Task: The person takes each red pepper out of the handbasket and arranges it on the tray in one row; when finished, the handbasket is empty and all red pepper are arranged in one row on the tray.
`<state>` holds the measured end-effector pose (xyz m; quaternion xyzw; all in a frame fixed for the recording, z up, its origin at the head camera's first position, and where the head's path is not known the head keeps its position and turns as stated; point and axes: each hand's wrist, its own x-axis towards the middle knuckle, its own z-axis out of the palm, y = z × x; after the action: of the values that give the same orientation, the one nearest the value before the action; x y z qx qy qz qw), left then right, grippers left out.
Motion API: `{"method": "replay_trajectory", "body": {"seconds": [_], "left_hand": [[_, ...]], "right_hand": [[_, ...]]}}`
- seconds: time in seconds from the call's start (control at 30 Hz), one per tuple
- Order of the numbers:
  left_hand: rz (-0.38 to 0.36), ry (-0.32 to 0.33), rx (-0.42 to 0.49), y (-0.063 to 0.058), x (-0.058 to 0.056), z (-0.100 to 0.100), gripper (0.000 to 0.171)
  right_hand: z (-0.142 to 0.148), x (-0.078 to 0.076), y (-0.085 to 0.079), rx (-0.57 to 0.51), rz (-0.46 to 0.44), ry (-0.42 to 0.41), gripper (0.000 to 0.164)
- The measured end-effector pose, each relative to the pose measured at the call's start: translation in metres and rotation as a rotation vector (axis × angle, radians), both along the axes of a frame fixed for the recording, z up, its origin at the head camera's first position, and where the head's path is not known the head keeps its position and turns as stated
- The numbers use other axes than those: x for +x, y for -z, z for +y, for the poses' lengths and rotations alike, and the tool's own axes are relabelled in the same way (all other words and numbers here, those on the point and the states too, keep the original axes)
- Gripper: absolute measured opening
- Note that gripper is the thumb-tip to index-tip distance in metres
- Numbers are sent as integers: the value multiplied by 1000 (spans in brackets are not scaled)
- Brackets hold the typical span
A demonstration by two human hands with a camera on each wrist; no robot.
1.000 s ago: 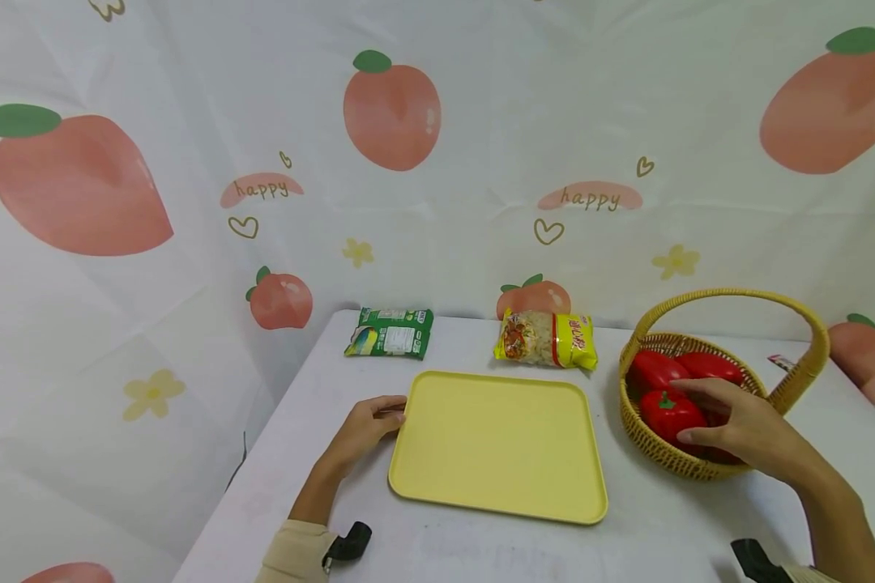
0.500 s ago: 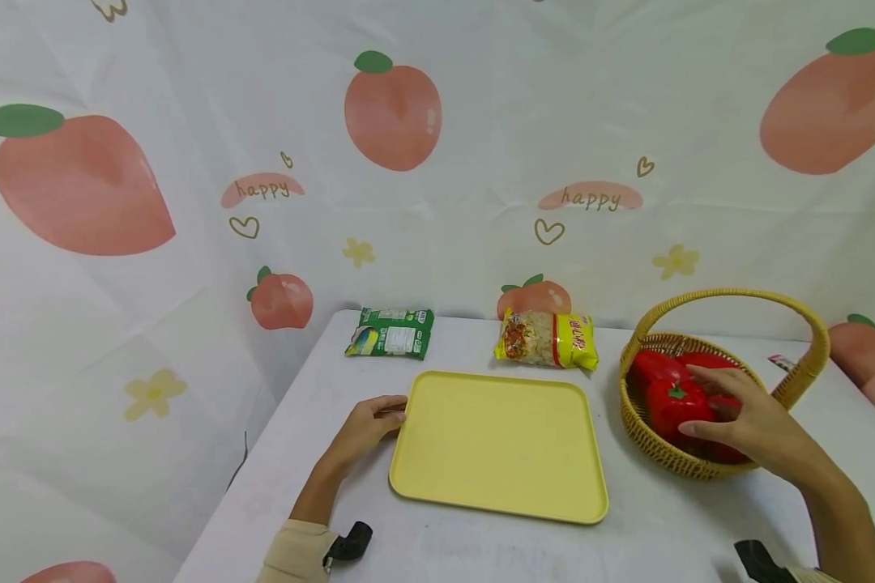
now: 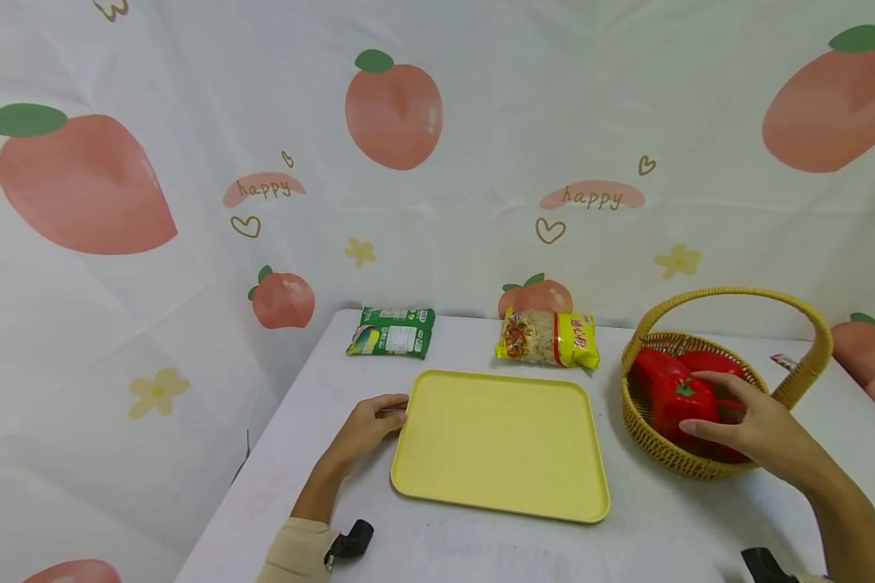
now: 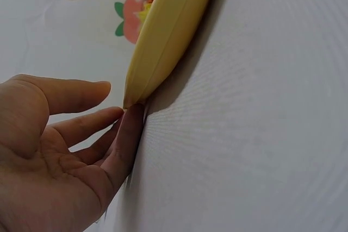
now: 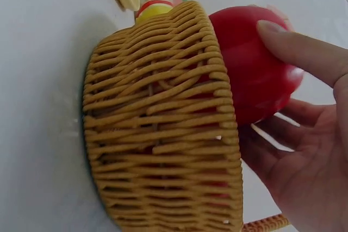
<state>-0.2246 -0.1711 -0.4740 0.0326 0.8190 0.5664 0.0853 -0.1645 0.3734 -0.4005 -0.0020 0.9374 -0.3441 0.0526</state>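
Observation:
My right hand (image 3: 758,421) grips a red bell pepper (image 3: 672,406) with a green stem, thumb on its near side and fingers curled round the far side. In the right wrist view the bell pepper (image 5: 247,63) bulges above the rim of the wicker basket (image 5: 163,112). Behind it, more red peppers (image 3: 710,362) lie inside. On the left, my left hand (image 3: 364,429) rests beside the yellow tray (image 3: 503,445). The left wrist view has its fingertips (image 4: 130,120) right at the tray's corner, thumb raised apart from them.
A green packet (image 3: 392,332) lies at the back left of the white table (image 3: 481,551). Behind the tray is a yellow packet (image 3: 547,338) with a clear window. The basket's tall handle (image 3: 736,293) arches over its opening. A fruit-print cloth (image 3: 452,219) hangs behind.
The bell pepper has shifted slightly right and up within the basket as my right hand closed round it. My left hand and the tray have stayed put.

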Motion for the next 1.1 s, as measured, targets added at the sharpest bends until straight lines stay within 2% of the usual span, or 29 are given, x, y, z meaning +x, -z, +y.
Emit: {"method": "replay_trajectory", "body": {"seconds": [0.13, 0.3, 0.53, 0.77, 1.1], "left_hand": [[3, 0, 3, 0, 0, 0, 41], [10, 7, 6, 1, -1, -2, 41], [16, 36, 7, 3, -3, -3, 45], [15, 29, 3, 4, -3, -3, 46], [24, 25, -2, 2, -1, -1, 45]], "right_hand": [[-1, 8, -2, -16, 25, 25, 94], [-8, 17, -6, -56, 110, 22, 89], [-39, 23, -16, -79, 230, -21, 88], [-78, 9, -16, -106, 306, -117, 85], [-130, -17, -3, -233, 251, -238, 78]]}}
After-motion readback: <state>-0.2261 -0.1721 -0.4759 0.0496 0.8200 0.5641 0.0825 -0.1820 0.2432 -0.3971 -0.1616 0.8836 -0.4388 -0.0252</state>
